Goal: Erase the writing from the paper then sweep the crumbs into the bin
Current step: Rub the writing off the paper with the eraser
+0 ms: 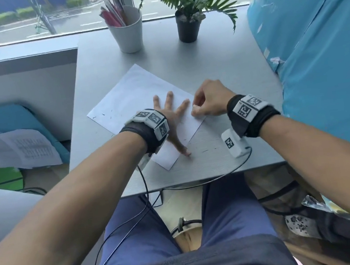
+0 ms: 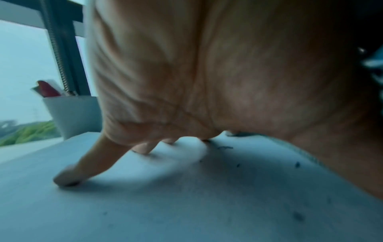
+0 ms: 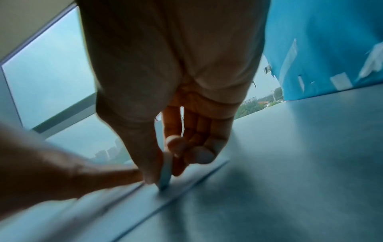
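A white sheet of paper (image 1: 132, 93) lies turned at an angle on the grey table (image 1: 216, 63). My left hand (image 1: 172, 114) presses flat on it with fingers spread. My right hand (image 1: 208, 103) pinches a small white eraser (image 1: 195, 107) at the sheet's right edge. In the right wrist view the eraser (image 3: 165, 172) stands on edge between thumb and fingers, its tip touching the paper (image 3: 128, 204). Dark eraser crumbs (image 1: 103, 115) dot the sheet's left corner, and more crumbs (image 2: 225, 147) lie under my left palm. No bin is in view.
A white cup (image 1: 128, 32) of pens and a potted plant (image 1: 186, 14) stand at the table's far edge by the window. A blue covered object (image 1: 319, 44) rises along the right side. A few crumbs (image 1: 208, 150) lie on the table near the front edge.
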